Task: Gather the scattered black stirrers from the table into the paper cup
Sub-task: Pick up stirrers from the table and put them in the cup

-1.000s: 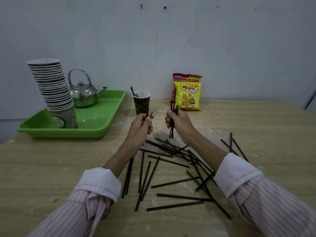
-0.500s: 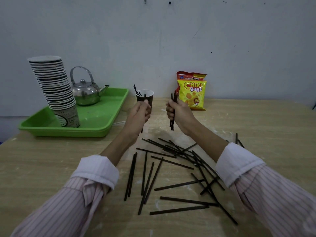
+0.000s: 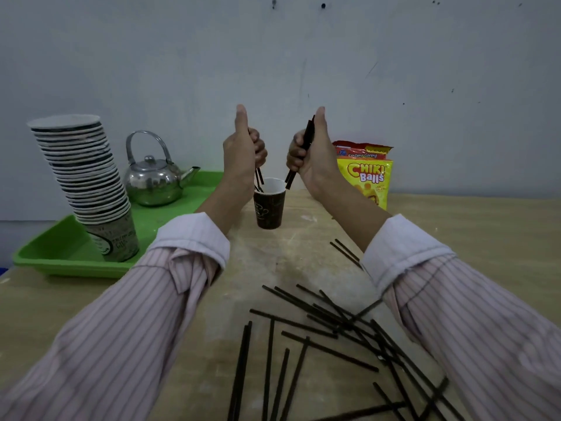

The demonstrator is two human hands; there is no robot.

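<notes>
A dark paper cup point(image 3: 269, 208) with a white inside stands upright on the wooden table point(image 3: 473, 238), a few stirrers leaning in it. My left hand point(image 3: 243, 153) is raised above the cup's left rim, thumb up, gripping black stirrers point(image 3: 259, 177) whose lower ends reach down to the cup's mouth. My right hand point(image 3: 312, 153) is raised to the cup's upper right, thumb up, gripping a bundle of black stirrers point(image 3: 306, 138) that points down at the right rim. Several loose stirrers point(image 3: 328, 329) lie scattered on the near table between my forearms.
A green tray point(image 3: 60, 253) at the left holds a leaning stack of paper cups point(image 3: 82, 177) and a steel kettle point(image 3: 153, 180). A yellow and red snack bag point(image 3: 365, 174) leans against the grey wall behind my right hand. Two stirrers point(image 3: 346, 253) lie by my right cuff.
Both hands rose and moved forward from above the pile to over the cup, each keeping its stirrers. The camera moved closer, so the pile sits lower in view.
</notes>
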